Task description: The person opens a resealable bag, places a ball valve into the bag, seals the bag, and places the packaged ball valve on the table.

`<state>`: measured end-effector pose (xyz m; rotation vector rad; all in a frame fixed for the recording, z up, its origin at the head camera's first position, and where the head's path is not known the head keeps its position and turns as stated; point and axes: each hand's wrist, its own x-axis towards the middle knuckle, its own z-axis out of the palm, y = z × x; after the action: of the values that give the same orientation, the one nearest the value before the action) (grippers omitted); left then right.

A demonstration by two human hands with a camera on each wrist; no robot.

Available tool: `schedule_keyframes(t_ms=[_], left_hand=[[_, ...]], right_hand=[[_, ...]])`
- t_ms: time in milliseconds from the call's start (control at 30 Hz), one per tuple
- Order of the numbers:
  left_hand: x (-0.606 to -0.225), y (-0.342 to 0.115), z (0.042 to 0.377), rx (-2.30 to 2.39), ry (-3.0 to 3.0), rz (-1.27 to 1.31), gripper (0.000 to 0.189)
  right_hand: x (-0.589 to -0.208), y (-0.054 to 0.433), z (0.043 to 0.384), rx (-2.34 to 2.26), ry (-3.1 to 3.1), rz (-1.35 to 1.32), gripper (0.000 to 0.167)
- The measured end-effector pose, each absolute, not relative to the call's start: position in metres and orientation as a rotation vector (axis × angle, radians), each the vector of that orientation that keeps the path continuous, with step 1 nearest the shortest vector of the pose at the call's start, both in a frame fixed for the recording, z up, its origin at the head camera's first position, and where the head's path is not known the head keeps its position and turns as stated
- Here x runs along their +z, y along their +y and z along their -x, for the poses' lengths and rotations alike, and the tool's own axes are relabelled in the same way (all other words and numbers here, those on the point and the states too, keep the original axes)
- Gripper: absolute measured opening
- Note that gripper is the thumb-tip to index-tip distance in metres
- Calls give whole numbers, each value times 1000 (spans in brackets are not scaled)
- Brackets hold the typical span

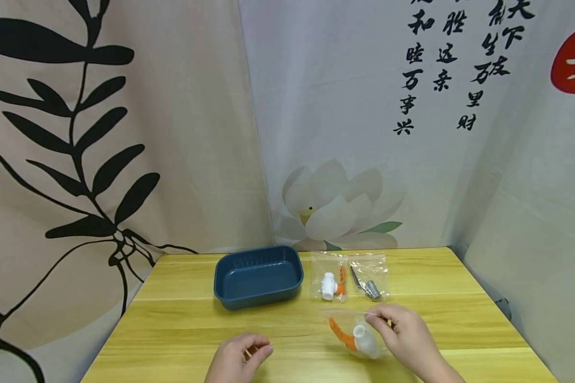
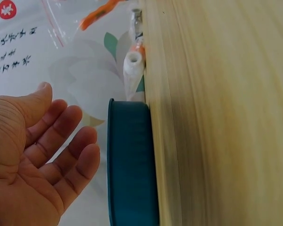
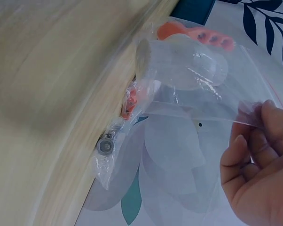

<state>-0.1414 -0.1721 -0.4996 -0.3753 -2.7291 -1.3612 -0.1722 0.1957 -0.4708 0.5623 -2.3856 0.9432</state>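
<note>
My right hand (image 1: 404,335) pinches the top edge of a clear plastic bag (image 1: 347,321), which hangs over the wooden table. Inside this bag is a white plastic valve (image 1: 366,340) with an orange handle (image 1: 339,332). The right wrist view shows thumb and fingers at the bag's corner, with the white valve body (image 3: 184,63) lying sideways in the film. Over the table's front part is my left hand (image 1: 239,357), holding nothing. Its fingers are loosely bent and apart from the thumb, as the left wrist view (image 2: 43,150) shows.
A dark blue rectangular tray (image 1: 259,303) stands at the table's back, left of centre. To its right lie two more clear bags: one with a white and orange valve (image 1: 329,287), the other with grey metal parts (image 1: 372,290). Printed curtains hang behind the table (image 1: 460,308).
</note>
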Motion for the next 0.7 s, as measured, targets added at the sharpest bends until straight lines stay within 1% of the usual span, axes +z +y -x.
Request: schedule_keyframes(t_ms=[433, 700], left_hand=[[-499, -176, 140, -1366, -2743, 360, 23], [-498, -181, 139, -1346, -2768, 342, 24]], right_hand=[[-470, 206, 166, 969, -2484, -421, 24], [-467, 223, 164, 978, -2535, -331, 18]])
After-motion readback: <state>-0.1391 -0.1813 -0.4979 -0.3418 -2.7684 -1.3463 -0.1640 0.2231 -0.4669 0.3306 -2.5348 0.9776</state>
